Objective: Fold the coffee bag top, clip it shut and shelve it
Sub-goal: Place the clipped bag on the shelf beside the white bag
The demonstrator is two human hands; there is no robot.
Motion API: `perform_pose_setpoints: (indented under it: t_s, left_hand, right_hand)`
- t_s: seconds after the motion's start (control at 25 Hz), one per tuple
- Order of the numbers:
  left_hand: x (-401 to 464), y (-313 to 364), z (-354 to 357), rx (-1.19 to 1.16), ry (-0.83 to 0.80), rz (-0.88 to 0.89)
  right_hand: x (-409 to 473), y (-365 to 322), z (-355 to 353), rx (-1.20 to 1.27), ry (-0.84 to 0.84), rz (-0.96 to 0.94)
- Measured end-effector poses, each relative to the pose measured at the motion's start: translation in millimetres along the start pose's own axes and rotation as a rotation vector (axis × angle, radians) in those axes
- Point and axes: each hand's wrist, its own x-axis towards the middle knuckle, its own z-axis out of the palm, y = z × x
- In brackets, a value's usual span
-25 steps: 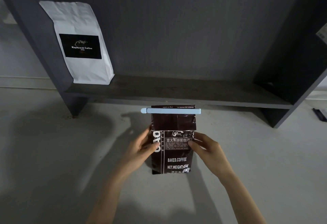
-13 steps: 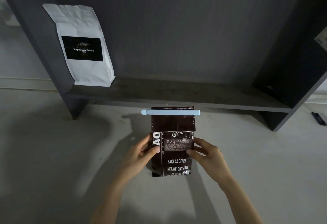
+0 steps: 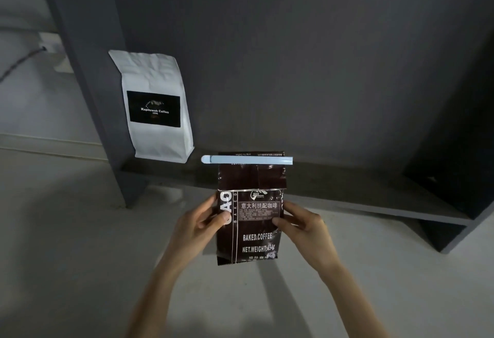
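Note:
A dark brown coffee bag with white print is held upright in front of the dark grey shelf. Its top is folded over, and a pale blue clip is clamped flat across the fold. My left hand grips the bag's left edge, thumb on the front. My right hand grips the right edge the same way. The bag's top overlaps the front edge of the shelf board in the view.
A white coffee bag with a black label stands at the left end of the shelf, against the left upright. The shelf's right side wall closes the other end. Pale floor lies below.
Both hands have lifted the clipped bag slightly up and toward the shelf. The view has shifted left and closer, so the white bag appears nearer the middle.

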Motion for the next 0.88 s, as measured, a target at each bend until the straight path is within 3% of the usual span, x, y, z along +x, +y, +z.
perform_pose_setpoints:
  t_s: [0.28, 0.52, 0.72, 0.88]
  left_hand:
    - [63, 34, -44, 0.087, 0.148, 0.100]
    - [117, 48, -64, 0.050, 0.194, 0.056]
    - [151, 30, -69, -0.044, 0.203, -0.027]
    - [159, 9, -57, 0.014, 0.271, -0.067]
  right_hand:
    - [74, -41, 20, 0.004, 0.052, -0.118]
    - [125, -67, 36, -0.107, 0.138, -0.189]
    - [150, -51, 56, -0.123, 0.221, -0.178]
    - [158, -34, 64, -0.053, 0.160, -0.090]
